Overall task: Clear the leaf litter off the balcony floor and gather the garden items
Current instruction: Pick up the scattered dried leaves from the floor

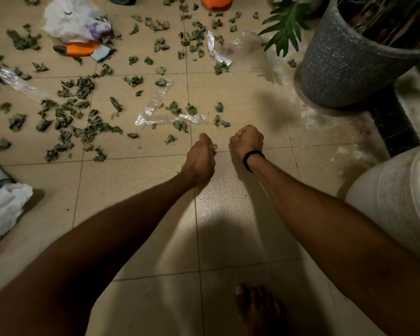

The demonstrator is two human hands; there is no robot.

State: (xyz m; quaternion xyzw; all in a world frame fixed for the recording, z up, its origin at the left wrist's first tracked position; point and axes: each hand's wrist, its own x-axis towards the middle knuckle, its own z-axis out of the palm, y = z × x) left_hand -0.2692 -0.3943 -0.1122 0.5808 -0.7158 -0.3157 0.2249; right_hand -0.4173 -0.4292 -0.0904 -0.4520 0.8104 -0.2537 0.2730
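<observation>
Beige floor tiles [136, 214] fill a downward view, with two bare arms reaching forward. The left hand [200, 156] and right hand [246, 141] hover side by side, close but apart, each grip curled closed into a loose fist with nothing visible inside. A black wristband [252, 160] circles the right wrist. Dried green leaves [83, 122] lie scattered across the floor beyond the hands, thickest to the left, among clear plastic strips [155, 112]. Farther back sit a crumpled white bag [75, 20] and, touching it, an orange-handled tool [78, 49]. A grey speckled pot [349, 57] holding a plant stands at upper right. A bare foot [257, 309] shows at the bottom.
</observation>
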